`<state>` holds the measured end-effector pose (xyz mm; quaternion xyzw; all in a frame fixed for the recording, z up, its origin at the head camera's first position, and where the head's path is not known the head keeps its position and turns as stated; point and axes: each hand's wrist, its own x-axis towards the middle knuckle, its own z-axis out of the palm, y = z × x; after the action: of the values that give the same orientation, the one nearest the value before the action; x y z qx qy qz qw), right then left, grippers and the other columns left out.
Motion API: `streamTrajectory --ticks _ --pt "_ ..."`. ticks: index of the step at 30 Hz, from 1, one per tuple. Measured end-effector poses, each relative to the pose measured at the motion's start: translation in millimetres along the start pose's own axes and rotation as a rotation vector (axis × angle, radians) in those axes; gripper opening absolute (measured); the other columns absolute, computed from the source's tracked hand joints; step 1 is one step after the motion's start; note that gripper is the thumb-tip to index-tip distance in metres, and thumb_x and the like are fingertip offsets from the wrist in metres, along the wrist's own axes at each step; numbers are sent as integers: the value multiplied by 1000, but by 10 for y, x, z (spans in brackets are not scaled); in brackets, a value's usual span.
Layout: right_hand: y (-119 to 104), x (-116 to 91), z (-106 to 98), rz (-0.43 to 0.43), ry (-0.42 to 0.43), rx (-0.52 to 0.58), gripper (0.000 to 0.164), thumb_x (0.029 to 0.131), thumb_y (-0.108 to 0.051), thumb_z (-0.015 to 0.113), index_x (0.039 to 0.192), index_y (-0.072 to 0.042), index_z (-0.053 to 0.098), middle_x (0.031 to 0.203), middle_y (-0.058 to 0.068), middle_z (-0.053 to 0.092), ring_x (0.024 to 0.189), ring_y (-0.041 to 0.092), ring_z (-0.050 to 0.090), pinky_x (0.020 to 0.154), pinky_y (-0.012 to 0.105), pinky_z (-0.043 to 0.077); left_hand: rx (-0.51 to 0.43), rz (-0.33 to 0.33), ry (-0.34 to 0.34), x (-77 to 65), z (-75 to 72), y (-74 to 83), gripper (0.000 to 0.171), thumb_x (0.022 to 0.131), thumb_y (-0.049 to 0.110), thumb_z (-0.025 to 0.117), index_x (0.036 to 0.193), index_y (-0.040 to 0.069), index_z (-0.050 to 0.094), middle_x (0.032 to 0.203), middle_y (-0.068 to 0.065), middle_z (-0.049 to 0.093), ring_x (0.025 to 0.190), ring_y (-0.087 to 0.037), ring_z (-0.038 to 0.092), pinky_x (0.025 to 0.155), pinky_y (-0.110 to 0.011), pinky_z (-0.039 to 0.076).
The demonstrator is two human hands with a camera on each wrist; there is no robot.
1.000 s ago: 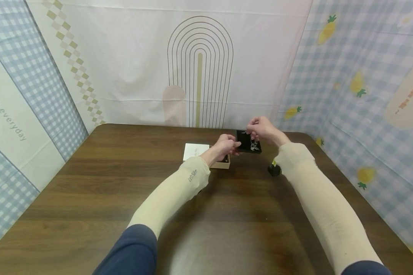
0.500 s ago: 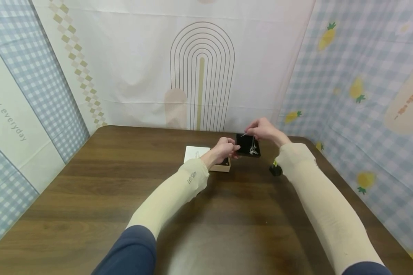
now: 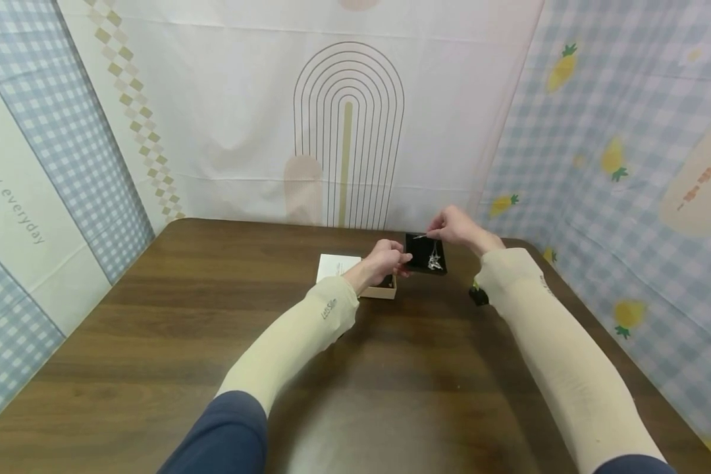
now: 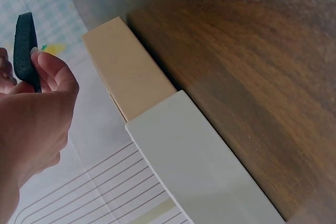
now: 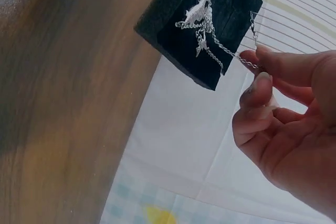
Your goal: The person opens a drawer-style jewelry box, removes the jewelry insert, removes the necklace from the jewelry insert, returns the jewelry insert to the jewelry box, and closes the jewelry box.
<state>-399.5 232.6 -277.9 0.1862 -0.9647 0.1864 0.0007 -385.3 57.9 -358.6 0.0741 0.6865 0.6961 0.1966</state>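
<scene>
My left hand (image 3: 384,259) grips a square black foam pad (image 3: 416,258) by its left edge, thumb on top. Over the pad's dark face lies a silver chain necklace (image 5: 195,11) with a textured silver pendant, seen best in the right wrist view. Between thumb and forefinger my right hand (image 3: 457,227) pinches the chain at the pad's far right edge; part of the chain runs taut from the pad to the fingertips. The left wrist view shows the pad edge-on, raised beside a tan box (image 4: 126,66) that pokes out from a white sleeve cover (image 4: 194,156).
The part-open box, with white cover (image 3: 334,264) and tan tray (image 3: 379,293), lies on the brown wooden table (image 3: 213,316) under my left forearm. A small black object (image 3: 478,295) with a yellow-green bit sits by my right sleeve. A patterned cloth (image 3: 231,105) hangs behind.
The pad has tilted, showing more of its face. My right fingers have drawn slightly right with the chain, now stretched from the pad. The left hand keeps its grip.
</scene>
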Motion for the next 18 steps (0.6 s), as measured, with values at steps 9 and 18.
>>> streamTrajectory --ticks 9,18 --pt "47 -1 5 63 -19 62 21 92 -13 62 100 5 71 104 23 71 91 29 63 78 35 53 24 -7 -5 -18 15 8 39 95 2 54 131 -11 43 89 -8 53 63 -16 59 98 -49 53" --pt "75 10 43 59 48 91 22 93 -14 61 99 5 71 99 23 71 78 20 61 63 21 47 42 -25 -34 -41 39 4 41 95 2 55 132 -9 42 115 -21 57 73 -23 61 93 -45 56"
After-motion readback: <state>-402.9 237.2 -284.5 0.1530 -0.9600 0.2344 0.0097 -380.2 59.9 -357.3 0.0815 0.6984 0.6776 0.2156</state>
